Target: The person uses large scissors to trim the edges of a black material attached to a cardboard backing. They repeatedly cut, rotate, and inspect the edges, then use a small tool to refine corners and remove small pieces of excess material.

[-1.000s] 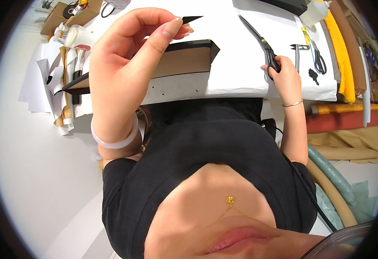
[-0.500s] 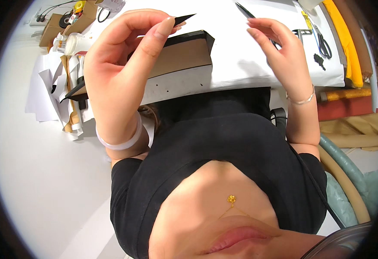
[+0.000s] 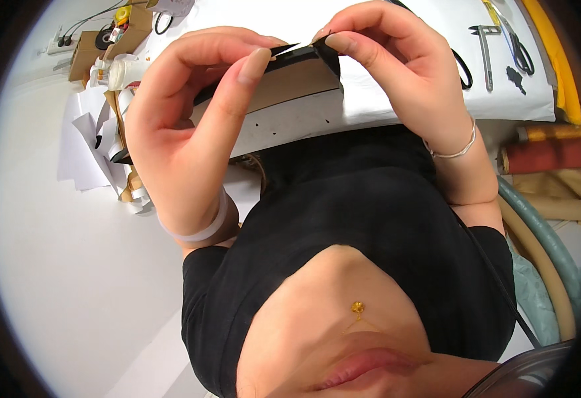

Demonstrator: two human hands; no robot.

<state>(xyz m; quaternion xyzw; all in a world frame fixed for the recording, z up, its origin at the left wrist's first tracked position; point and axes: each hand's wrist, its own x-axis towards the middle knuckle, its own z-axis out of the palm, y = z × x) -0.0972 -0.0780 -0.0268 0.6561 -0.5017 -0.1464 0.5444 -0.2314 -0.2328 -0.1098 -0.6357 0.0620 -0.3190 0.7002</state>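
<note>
My left hand [image 3: 184, 119] is closed in a pinch on a thin black pointed strip [image 3: 286, 49] whose tip points right. Facing it, my right hand [image 3: 406, 76] pinches a small piece of black material [image 3: 321, 41] between thumb and forefinger. Both pinches are close together, above the far edge of a brown panel [image 3: 290, 86] with black edging. Part of that panel is hidden behind my left hand. Scissors lie partly covered by my right hand, and one black handle loop [image 3: 463, 69] shows beside it.
A white-covered table [image 3: 370, 109] bears a caliper [image 3: 487, 56], another pair of scissors [image 3: 520, 53] and a small black object [image 3: 516, 79] on the right. Rolled materials [image 3: 552, 154] are beyond its right edge. Papers [image 3: 81, 142] and a cardboard box [image 3: 88, 53] are at left.
My right hand has moved left to the black material near my left hand and pinches it. The left hand has lowered slightly in the picture, still holding its strip. The view has shifted slightly.
</note>
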